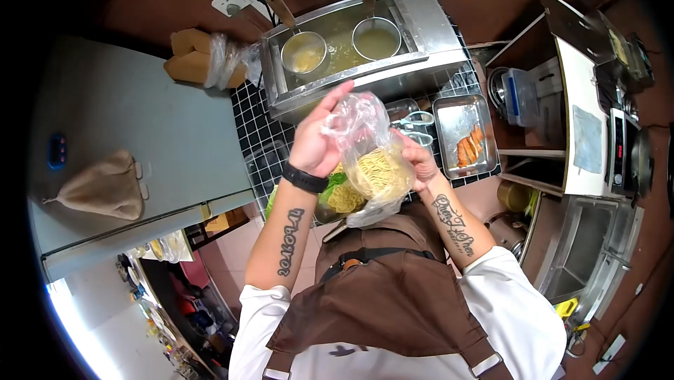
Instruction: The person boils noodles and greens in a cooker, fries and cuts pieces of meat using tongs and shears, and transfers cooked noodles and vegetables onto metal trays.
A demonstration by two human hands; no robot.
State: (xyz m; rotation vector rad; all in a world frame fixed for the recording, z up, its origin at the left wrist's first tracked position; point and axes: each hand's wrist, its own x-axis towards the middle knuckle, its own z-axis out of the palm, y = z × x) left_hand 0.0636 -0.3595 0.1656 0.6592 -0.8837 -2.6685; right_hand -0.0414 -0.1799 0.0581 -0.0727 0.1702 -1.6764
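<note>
Between my hands is a clear plastic bag (361, 124) with a bundle of yellow noodles (379, 171) in its lower part. My left hand (317, 140) holds the bag's upper left side, its fingers long and partly behind the crumpled plastic. Lower down, my right hand (420, 162) grips the bag's right side beside the noodles. More noodles (345, 199) and green leaves (326, 190) show below the bag, partly covered by it and my left forearm. Just beyond my right hand lie scissors (415, 127) with light-blue handles.
A noodle cooker (425, 25) ahead holds liquid and two strainer baskets, the left strainer (304, 54) with something yellowish inside. Sliced browned meat (470, 147) lies in a metal tray (448, 110) at right. A cardboard box (189, 57) and cloth (105, 187) sit on the grey left-hand surface (168, 120).
</note>
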